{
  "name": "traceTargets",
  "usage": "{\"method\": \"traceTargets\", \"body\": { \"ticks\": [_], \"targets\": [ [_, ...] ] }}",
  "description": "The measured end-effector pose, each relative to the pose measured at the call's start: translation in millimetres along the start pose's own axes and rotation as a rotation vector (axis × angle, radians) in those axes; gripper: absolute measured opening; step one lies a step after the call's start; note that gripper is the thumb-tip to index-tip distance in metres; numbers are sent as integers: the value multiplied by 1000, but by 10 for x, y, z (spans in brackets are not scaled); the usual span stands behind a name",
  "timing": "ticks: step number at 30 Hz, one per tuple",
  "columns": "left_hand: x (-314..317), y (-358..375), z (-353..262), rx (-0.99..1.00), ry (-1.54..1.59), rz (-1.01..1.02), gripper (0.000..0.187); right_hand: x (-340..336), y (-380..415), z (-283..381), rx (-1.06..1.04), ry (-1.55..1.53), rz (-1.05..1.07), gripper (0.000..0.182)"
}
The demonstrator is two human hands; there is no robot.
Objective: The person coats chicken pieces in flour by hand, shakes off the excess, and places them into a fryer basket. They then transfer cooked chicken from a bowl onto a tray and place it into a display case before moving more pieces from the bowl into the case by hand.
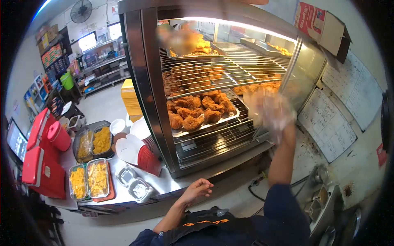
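My right hand (271, 112), in a clear plastic glove, is raised at the right side of the open food warmer (144, 82). Motion smears its fingers, so I cannot see whether they hold anything. Fried chicken pieces (193, 112) fill a metal tray on the rack to its left. More chicken (258, 86) lies on the rack close to that hand. My left hand (198, 191) is bare and hangs low before the counter, its fingers loosely curled and slightly apart, with nothing visible in them. It touches nothing; clear lidded containers (140, 190) stand to its left.
Red paper buckets (147, 158) stand beside the warmer. Containers of yellow food (98, 178) and a red cooler (43, 172) occupy the left counter. Wire racks (230, 78) cross the warmer. A blurred shape (178, 39) shows at its upper left. Written sheets (326, 123) hang at right.
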State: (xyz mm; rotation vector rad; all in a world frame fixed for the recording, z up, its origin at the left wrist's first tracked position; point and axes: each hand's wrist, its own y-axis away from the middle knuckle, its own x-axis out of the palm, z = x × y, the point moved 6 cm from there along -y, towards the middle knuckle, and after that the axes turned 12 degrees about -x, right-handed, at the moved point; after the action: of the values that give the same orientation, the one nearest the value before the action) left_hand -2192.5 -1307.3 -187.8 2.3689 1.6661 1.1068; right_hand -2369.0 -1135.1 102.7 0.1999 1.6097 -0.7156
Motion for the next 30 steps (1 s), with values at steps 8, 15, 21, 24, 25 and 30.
{"method": "traceTargets", "body": {
  "ticks": [8,15,21,24,25,30],
  "targets": [
    [-210,-158,365,-181,-113,90,19,2926,2441,861,1360,-1345,23,48],
    [-140,-13,521,-296,-225,203,18,4603,3969,1781,1695,-1503,-307,48],
    [-186,95,642,-308,-201,242,15,4790,3572,1722,1518,-1584,-215,40],
    [-216,147,662,-309,-171,227,14,4968,3356,1572,1468,-1671,-300,43],
    [-213,192,644,-311,-158,215,14,5028,3258,1493,1393,-1577,-197,41],
    [-311,236,636,-310,-130,187,13,4775,2803,1448,1289,-1464,-141,38]
  ]
}}
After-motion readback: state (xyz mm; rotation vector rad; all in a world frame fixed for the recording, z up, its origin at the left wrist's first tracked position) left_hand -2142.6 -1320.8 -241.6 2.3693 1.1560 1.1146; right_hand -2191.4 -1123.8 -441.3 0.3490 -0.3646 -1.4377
